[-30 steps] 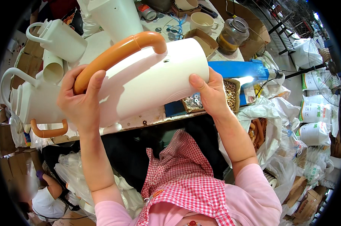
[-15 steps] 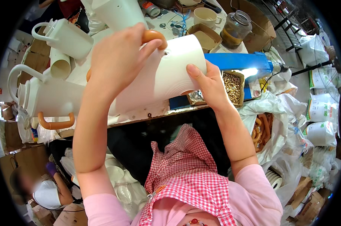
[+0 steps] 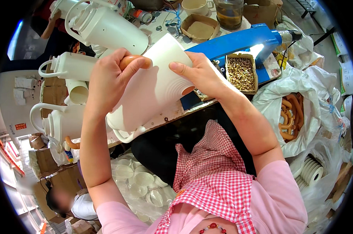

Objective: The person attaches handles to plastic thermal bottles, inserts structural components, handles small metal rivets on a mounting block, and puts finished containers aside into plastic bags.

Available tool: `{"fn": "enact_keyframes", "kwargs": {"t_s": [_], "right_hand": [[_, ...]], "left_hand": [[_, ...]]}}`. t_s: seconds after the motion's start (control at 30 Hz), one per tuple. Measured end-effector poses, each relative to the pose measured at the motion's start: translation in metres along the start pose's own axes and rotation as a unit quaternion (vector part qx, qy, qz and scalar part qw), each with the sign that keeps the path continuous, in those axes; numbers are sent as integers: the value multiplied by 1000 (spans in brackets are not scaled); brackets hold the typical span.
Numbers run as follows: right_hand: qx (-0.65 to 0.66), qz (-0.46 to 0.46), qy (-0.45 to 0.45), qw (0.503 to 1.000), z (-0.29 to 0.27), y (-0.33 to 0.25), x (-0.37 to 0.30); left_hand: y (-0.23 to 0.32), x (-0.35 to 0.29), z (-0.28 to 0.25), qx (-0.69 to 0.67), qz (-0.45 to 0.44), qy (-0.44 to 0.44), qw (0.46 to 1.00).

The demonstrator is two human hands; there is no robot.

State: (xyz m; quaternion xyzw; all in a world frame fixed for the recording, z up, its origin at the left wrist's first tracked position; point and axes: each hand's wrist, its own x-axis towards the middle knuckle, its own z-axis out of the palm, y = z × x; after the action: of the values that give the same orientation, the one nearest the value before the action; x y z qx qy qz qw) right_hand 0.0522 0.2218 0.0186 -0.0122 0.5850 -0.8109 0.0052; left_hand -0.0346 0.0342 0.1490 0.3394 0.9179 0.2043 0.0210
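Observation:
A white jug body (image 3: 160, 84) lies slanted across the table's front edge, its wide end up and to the right. My right hand (image 3: 201, 74) is closed round that upper end, thumb on the near face. Wrapped in the fingers of my left hand (image 3: 108, 78) is a brown curved handle (image 3: 139, 61), pressed against the jug's side. Whether the handle is fastened there cannot be made out; my hand hides its other end. A white loop (image 3: 126, 137) shows at the jug's lower end. A round brown spot (image 3: 188, 90) shows near my right wrist.
A blue machine arm (image 3: 242, 41) with a lit lamp reaches over a box of small brass-coloured screws (image 3: 240, 72). Several white jugs (image 3: 110, 33) stand at the left and back. At right, a plastic bag holds brown handles (image 3: 291, 117). Another person (image 3: 82, 206) sits lower left.
The jug has tipped steeper, its wide end moving left and its lower end dropping toward me. The brown handle now covers the small hole seen before. The view has shifted too.

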Motion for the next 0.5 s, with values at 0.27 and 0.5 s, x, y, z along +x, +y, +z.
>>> {"fn": "enact_keyframes", "kwargs": {"t_s": [0.27, 0.5], "right_hand": [[-15, -10, 20, 1000, 4, 4, 2], [-22, -16, 26, 999, 5, 4, -1]], "left_hand": [[15, -1, 0, 176, 36, -25, 983], [13, -2, 3, 176, 39, -28, 983]]}}
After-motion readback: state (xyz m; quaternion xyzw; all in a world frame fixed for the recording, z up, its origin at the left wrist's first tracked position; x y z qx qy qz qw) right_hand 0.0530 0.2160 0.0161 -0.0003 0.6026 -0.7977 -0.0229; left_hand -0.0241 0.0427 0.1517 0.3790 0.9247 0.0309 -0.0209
